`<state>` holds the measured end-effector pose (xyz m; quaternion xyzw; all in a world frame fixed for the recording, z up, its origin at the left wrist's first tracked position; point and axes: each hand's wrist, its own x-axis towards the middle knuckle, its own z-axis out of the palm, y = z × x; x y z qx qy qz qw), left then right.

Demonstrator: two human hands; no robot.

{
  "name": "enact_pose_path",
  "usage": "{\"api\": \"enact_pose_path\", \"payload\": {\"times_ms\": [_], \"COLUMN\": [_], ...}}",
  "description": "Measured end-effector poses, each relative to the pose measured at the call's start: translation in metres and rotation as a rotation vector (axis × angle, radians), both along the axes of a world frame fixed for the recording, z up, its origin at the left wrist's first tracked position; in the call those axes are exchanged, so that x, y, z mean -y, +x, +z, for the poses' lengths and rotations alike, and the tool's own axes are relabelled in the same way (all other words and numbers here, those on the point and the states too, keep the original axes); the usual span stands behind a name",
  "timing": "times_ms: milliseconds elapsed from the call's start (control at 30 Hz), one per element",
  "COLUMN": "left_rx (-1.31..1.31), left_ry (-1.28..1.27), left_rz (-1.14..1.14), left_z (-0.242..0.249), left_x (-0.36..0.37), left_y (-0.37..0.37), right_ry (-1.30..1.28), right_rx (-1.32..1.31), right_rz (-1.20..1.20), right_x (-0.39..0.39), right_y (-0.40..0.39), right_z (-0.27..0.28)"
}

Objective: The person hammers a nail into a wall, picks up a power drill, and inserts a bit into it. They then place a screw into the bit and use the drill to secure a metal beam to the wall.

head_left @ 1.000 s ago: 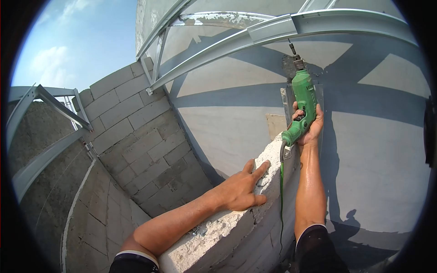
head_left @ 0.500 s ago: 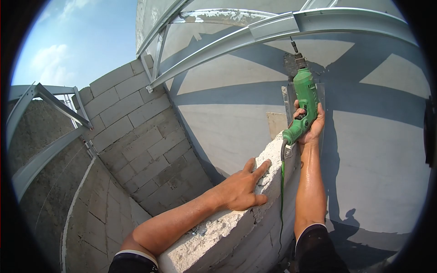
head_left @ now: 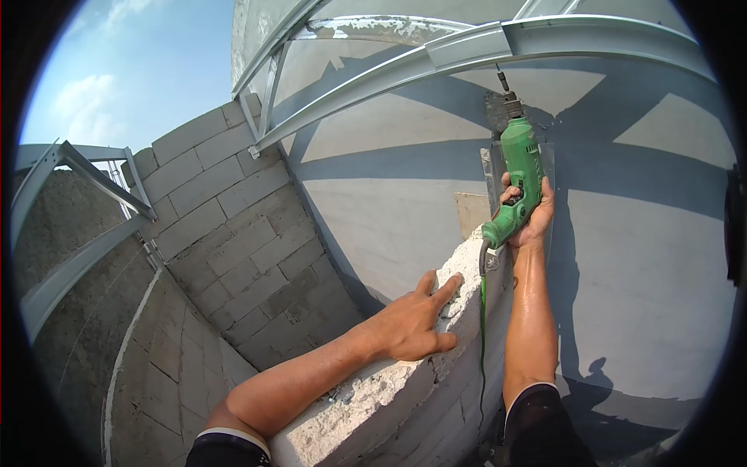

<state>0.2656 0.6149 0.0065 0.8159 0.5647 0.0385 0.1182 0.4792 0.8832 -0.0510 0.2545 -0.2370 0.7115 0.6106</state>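
A green power drill is gripped by its handle in my right hand, fingers wrapped round near the trigger. Its chuck points up, and the bit tip meets, or nearly meets, the underside of a metal beam. From the drill's base a green cord hangs down along the wall's side. My left hand rests with fingers spread on the rough top of a block wall. Nothing is held in that hand.
Further metal truss members slope at the upper left, and another frame stands at the far left. A grey block wall rises behind. A plastered wall with shadows fills the right side.
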Motion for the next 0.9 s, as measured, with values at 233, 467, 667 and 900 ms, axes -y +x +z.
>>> {"api": "enact_pose_path", "payload": {"times_ms": [233,467,667,900], "left_rx": [0.019,0.009,0.012,-0.001], "left_ry": [0.018,0.035,0.027,0.011], "left_rz": [-0.017,-0.022,-0.020,-0.014], "left_z": [0.0003,0.0011,-0.0002,-0.0022], "left_x": [0.0024,0.0016,0.0008,-0.0010], "left_y": [0.0005,0.0008,0.0001,-0.0017], "right_ry": [-0.012,-0.019,-0.008,-0.039], "right_rx": [0.004,0.002,0.007,0.010], "right_rz": [-0.007,-0.028,-0.030,-0.045], "right_x": [0.0005,-0.0004,0.0014,0.0043], "right_y": [-0.0003,-0.0017,-0.0017,-0.0024], "right_z": [0.0004,0.0010,0.0024,0.0049]}}
